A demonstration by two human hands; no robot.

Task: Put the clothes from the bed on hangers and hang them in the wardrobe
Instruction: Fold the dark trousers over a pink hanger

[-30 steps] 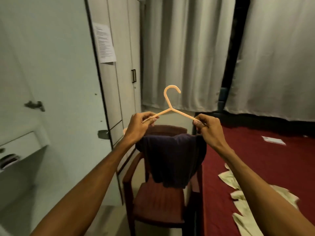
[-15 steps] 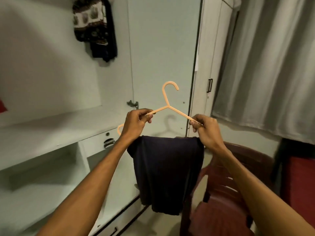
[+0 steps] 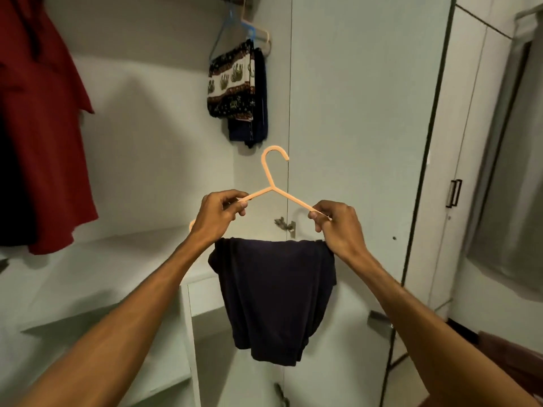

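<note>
A peach plastic hanger (image 3: pixel 271 183) is held up in front of the open wardrobe (image 3: pixel 147 142), hook pointing up. My left hand (image 3: pixel 217 217) pinches its left arm and my right hand (image 3: pixel 338 223) pinches its right arm. A dark navy garment (image 3: pixel 274 298) is folded over the hanger's lower bar and hangs down between my forearms. The bar itself is hidden by the cloth and my hands.
On the rail at the top hang an elephant-print garment (image 3: pixel 232 83) on a blue hanger (image 3: pixel 232 22) and, far left, a red garment (image 3: pixel 44 127). A white shelf (image 3: pixel 88 274) runs below. The open wardrobe door (image 3: pixel 361 113) stands right of centre; a chair edge (image 3: pixel 517 356) shows at lower right.
My view has swung left from the bed and chair to the open wardrobe. Both hands keep their hold on the hanger and have carried it with the navy garment up towards the rail.
</note>
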